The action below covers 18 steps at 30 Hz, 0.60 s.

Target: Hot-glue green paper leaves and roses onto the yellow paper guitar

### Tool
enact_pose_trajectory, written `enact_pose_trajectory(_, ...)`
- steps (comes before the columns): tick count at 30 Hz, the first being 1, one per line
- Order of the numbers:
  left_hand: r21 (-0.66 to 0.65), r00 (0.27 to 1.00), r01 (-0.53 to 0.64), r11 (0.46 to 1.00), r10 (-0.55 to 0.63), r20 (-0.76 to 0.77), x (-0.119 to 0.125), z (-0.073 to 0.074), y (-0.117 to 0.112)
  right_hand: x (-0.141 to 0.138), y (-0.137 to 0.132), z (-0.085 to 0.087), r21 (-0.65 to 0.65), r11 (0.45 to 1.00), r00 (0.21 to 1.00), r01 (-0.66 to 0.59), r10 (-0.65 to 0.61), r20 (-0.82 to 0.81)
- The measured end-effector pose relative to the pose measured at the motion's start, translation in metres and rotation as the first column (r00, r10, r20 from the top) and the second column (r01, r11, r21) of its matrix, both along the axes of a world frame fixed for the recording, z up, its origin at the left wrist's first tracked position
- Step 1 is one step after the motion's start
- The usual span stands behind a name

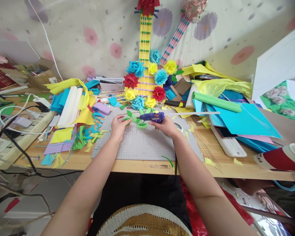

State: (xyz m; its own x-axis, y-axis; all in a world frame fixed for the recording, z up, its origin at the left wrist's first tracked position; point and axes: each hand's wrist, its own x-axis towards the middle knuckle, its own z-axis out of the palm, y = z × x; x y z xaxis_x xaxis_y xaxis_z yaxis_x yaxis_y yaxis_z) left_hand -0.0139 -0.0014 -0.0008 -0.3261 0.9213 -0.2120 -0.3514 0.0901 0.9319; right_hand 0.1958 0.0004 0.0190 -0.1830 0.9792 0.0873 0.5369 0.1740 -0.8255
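Note:
My right hand [166,125] is wrapped round a blue hot glue gun [149,116], with a long white glue stick [199,113] poking out of its back toward the right. The nozzle points left, close to my left hand [119,126]. That hand pinches a green paper leaf [127,120] between thumb and fingertips. Several more green leaves [142,125] lie around the nozzle on the grey cutting mat [135,149]. Whether the nozzle touches the held leaf, I cannot tell. A roll of white tape [179,127] sits by my right wrist.
Behind the mat stands a yellow paper guitar [144,49] covered in paper flowers, beside a pink one [174,39]. Crepe paper scraps [88,131] crowd the left, near a power strip [22,134]. Blue sheets [248,119] and a tilted paper cup [282,158] are at right.

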Motion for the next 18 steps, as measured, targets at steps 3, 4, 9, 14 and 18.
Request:
enact_pose_trajectory(3,0.0,1.0,-0.003,1.0,0.003,0.003,0.0,0.0,0.0,0.016,0.002,0.007,-0.006,0.999,0.992,0.051,-0.051,-0.116)
enact_pose_trajectory(4,-0.002,1.0,-0.002,1.0,0.002,0.003,0.0,0.0,-0.001,0.023,0.004,0.009,-0.006,0.996,0.988,0.083,-0.084,-0.129)
enact_pose_trajectory(9,-0.012,1.0,0.003,1.0,-0.002,0.002,0.001,0.001,0.0,0.067,0.016,0.005,0.051,0.937,0.938,0.345,-0.342,-0.056)
enact_pose_trajectory(14,0.006,1.0,-0.004,1.0,0.004,-0.001,0.001,-0.002,0.002,0.093,0.023,-0.015,0.093,0.844,0.817,0.528,-0.535,0.216)
enact_pose_trajectory(18,0.034,1.0,0.005,0.999,-0.004,-0.018,0.001,-0.004,0.002,0.091,0.022,-0.021,0.091,0.824,0.754,0.559,-0.551,0.357)
